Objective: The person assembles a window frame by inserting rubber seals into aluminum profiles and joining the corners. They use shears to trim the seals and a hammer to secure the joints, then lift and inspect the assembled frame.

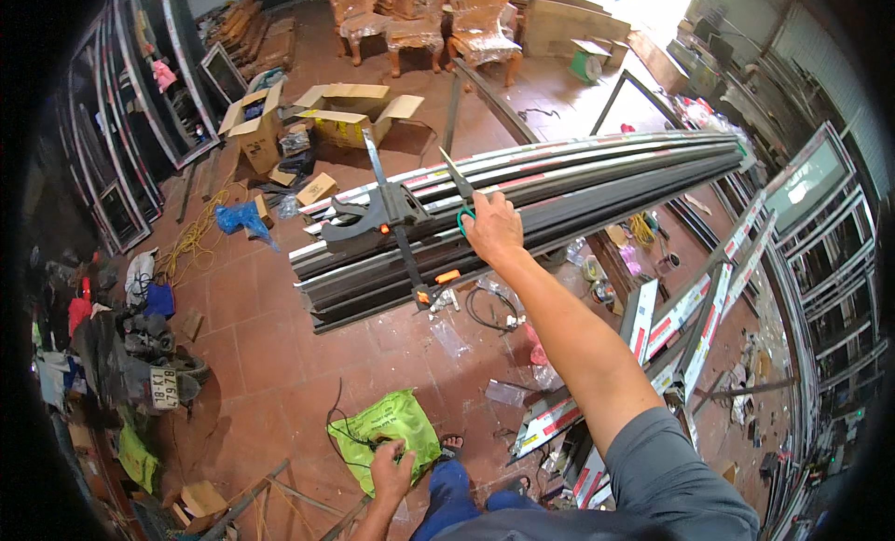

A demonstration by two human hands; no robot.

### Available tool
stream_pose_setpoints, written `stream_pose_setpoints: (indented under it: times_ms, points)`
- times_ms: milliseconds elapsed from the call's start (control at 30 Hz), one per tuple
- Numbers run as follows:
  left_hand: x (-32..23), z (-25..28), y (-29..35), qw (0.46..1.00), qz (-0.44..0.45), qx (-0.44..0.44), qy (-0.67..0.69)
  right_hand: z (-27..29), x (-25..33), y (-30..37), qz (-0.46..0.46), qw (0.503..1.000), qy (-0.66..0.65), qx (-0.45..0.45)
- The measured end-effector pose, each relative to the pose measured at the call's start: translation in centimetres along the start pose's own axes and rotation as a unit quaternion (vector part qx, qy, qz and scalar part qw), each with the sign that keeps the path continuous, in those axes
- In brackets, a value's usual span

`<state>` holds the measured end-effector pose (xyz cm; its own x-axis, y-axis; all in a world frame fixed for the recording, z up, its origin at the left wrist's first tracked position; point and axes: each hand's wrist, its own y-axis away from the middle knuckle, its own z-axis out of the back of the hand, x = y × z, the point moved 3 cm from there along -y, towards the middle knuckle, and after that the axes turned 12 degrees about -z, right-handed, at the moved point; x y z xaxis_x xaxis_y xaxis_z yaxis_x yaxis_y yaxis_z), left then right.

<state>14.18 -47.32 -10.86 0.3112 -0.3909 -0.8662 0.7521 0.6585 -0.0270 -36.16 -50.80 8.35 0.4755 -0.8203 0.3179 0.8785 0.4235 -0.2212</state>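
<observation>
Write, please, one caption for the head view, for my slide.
Right hand holds green-handled scissors beside a bar clamp on stacked profiles; left hand near a lime-green bag.

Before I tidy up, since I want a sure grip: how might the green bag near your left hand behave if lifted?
The green bag will probably sag, given its wrinkled surface. Lying fairly flat, it seems light for its size. Its sheen suggests slipperiness.

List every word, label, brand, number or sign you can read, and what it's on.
Number plate, at left: letters and digits show; not transcribed here.
Green bag, by the left hand: dark print, too small to read surely.
White-and-red film on the metal bars, at right: markings too small to read.
Open carton: marks too blurred to read.
</observation>
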Motion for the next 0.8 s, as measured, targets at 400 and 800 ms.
stream_pose_setpoints:
  times_ms: [400, 800]
  points:
    - [-1.1, -2.1, -2.5, 0.981, 0.033, 0.075, 0.174, 15.5, -13.7, 16.3, -0.042, 0.982, -0.053, -0.175]
    - [-3.6, -4.7, -10.6, 0.975, -0.010, 0.139, 0.173, 19.1, -50.1, 28.7, -0.527, 0.829, -0.175, -0.063]
